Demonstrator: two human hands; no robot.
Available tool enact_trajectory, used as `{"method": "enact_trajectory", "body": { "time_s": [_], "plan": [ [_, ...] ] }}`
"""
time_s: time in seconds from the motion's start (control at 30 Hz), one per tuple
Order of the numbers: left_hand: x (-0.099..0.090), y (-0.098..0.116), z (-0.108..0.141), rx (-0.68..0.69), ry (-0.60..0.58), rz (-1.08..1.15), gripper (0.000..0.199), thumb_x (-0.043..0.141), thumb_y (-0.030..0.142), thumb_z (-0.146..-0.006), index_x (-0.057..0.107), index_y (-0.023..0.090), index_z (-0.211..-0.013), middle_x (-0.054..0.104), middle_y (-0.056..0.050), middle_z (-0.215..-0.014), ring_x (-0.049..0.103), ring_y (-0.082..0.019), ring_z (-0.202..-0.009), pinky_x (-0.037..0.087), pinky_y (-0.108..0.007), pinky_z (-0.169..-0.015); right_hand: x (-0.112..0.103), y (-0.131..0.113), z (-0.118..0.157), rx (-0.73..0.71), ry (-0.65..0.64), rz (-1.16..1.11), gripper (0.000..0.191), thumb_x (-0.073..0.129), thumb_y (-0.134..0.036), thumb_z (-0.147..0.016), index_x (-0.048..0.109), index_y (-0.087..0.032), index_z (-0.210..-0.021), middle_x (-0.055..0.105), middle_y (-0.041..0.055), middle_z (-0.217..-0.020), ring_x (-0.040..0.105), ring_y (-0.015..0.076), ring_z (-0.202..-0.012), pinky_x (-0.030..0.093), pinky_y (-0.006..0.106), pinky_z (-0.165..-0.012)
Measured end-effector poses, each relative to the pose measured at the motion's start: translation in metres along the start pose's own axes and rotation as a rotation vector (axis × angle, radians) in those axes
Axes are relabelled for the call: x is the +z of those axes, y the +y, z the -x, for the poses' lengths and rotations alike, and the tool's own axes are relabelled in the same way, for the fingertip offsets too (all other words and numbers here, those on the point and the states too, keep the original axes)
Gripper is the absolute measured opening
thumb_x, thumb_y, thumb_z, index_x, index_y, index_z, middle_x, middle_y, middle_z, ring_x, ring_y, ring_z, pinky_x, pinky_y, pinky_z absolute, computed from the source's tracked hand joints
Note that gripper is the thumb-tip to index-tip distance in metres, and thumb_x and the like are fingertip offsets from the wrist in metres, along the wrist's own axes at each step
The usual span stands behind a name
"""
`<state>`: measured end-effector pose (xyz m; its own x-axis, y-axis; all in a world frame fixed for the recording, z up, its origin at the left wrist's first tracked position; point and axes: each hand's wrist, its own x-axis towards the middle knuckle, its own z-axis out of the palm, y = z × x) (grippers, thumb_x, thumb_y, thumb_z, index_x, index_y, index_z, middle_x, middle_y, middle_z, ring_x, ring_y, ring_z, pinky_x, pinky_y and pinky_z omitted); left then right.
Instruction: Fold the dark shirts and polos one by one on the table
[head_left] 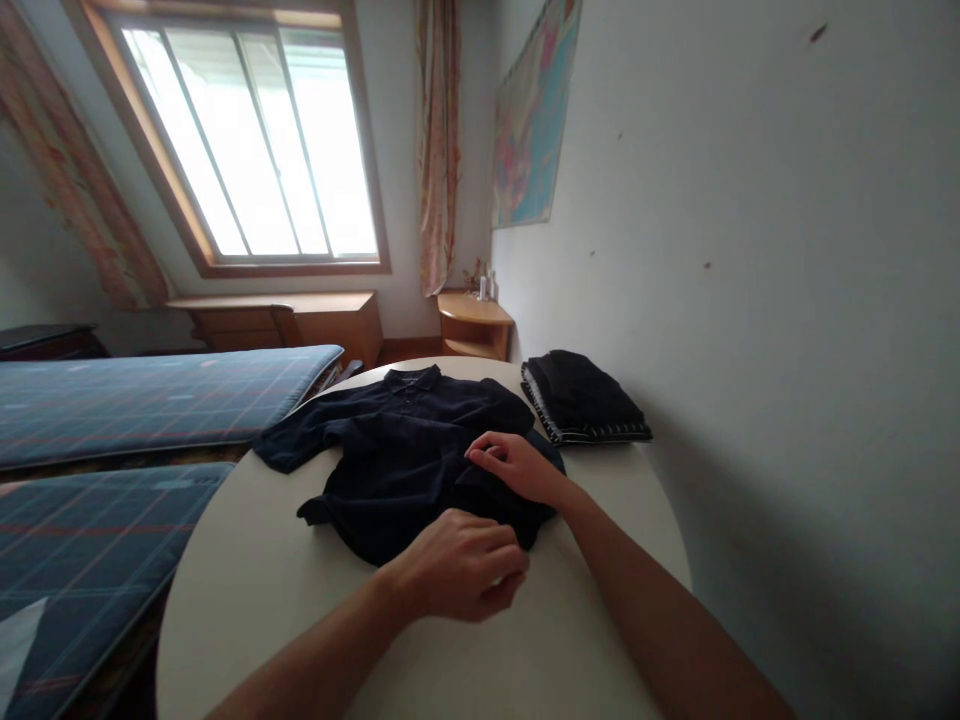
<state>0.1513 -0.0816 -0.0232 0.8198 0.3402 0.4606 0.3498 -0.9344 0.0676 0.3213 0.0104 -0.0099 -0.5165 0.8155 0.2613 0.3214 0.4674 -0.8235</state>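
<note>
A dark navy collared shirt lies spread on a round white table, its collar at the far side and one sleeve stretched out to the left. My left hand is at the shirt's near hem, its fingers curled in; whatever lies inside them is hidden. Over the right side of the shirt, my right hand has its thumb and fingers closed on the dark cloth, where a fold shows beneath it. The right sleeve is partly hidden behind that hand.
Folded dark clothes with a striped edge sit at the table's back right, beside the white wall. Plaid mattresses stand to the left. A wooden desk and a small corner shelf are beyond the table.
</note>
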Motion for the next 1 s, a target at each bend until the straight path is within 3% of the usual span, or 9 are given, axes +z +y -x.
{"method": "enact_trajectory", "body": {
  "time_s": [0.13,0.23,0.3,0.4,0.57,0.73,0.8,0.9,1.0],
  "plan": [
    [-0.013,-0.024,0.010,-0.127,0.146,-0.119,0.021,0.057,0.024,-0.090,0.057,0.021,-0.111,0.065,-0.007,-0.113,0.063,-0.020,-0.101,0.053,-0.030,-0.078,0.005,0.003,0.000,-0.019,-0.126,-0.063,0.045,0.055,-0.057,-0.091,0.069,-0.016,-0.102,0.071,0.0042,-0.088,0.063,0.0162,-0.075,0.047,0.026,-0.065],
    [-0.017,-0.039,0.017,-0.238,0.063,-0.109,0.044,0.065,0.023,-0.082,0.052,0.022,-0.123,0.059,-0.010,-0.130,0.056,-0.025,-0.117,0.052,-0.037,-0.091,0.005,0.005,0.000,-0.032,-0.154,-0.058,0.042,0.053,-0.054,-0.093,0.068,-0.016,-0.102,0.071,0.0050,-0.091,0.065,0.0165,-0.078,0.049,0.027,-0.070],
    [-0.018,-0.044,0.019,-0.299,-0.017,-0.064,0.043,0.063,0.018,-0.081,0.054,0.023,-0.122,0.064,-0.007,-0.121,0.059,-0.023,-0.111,0.052,-0.035,-0.091,0.003,0.008,0.000,-0.014,-0.168,-0.070,0.038,0.052,-0.049,-0.094,0.066,-0.016,-0.105,0.071,0.0046,-0.088,0.066,0.0165,-0.077,0.050,0.028,-0.072],
    [-0.020,-0.044,0.020,-0.334,-0.070,0.073,0.027,0.057,0.011,-0.081,0.064,0.024,-0.104,0.069,-0.002,-0.101,0.062,-0.018,-0.098,0.050,-0.028,-0.088,-0.001,0.014,0.000,0.007,-0.165,-0.064,0.031,0.053,-0.042,-0.094,0.064,-0.016,-0.106,0.072,0.0042,-0.083,0.067,0.0168,-0.076,0.051,0.029,-0.072],
    [-0.033,-0.044,0.022,-0.432,-0.118,0.291,0.021,0.058,0.010,-0.072,0.067,0.021,-0.087,0.068,0.001,-0.087,0.061,-0.014,-0.080,0.047,-0.023,-0.076,-0.014,0.024,0.002,-0.026,-0.123,0.177,0.024,0.057,-0.036,-0.091,0.068,-0.018,-0.102,0.073,0.0039,-0.085,0.067,0.0170,-0.077,0.050,0.028,-0.072],
    [-0.042,-0.053,0.027,-0.571,-0.284,0.387,0.024,0.047,0.026,-0.091,0.069,0.019,-0.082,0.069,0.001,-0.077,0.062,-0.013,-0.070,0.046,-0.023,-0.070,-0.018,0.029,0.003,-0.069,-0.173,0.377,0.025,0.065,-0.036,-0.086,0.072,-0.021,-0.104,0.072,0.0050,-0.098,0.067,0.0196,-0.091,0.050,0.032,-0.086],
    [-0.040,-0.058,0.029,-0.645,-0.209,0.217,0.029,0.046,0.037,-0.095,0.069,0.021,-0.090,0.071,-0.003,-0.088,0.064,-0.017,-0.081,0.048,-0.027,-0.077,-0.015,0.030,0.002,-0.107,-0.192,0.450,0.034,0.073,-0.038,-0.080,0.072,-0.023,-0.111,0.068,0.0072,-0.117,0.061,0.0234,-0.110,0.045,0.036,-0.100],
    [-0.035,-0.066,0.036,-0.729,-0.093,-0.046,0.031,0.049,0.041,-0.095,0.066,0.023,-0.113,0.064,-0.008,-0.123,0.061,-0.024,-0.111,0.045,-0.034,-0.096,-0.009,0.030,0.002,-0.085,-0.245,0.518,0.068,0.081,-0.045,-0.070,0.062,-0.027,-0.132,0.051,0.0094,-0.145,0.043,0.0295,-0.134,0.034,0.044,-0.114],
    [-0.034,-0.072,0.042,-0.887,-0.177,-0.145,0.042,0.042,0.047,-0.098,0.058,0.024,-0.129,0.062,-0.010,-0.130,0.063,-0.028,-0.111,0.047,-0.039,-0.094,-0.003,0.025,0.004,-0.026,-0.322,0.532,0.095,0.083,-0.054,-0.065,0.044,-0.029,-0.148,0.037,0.0102,-0.155,0.030,0.0322,-0.143,0.028,0.048,-0.117]
  ]
}}
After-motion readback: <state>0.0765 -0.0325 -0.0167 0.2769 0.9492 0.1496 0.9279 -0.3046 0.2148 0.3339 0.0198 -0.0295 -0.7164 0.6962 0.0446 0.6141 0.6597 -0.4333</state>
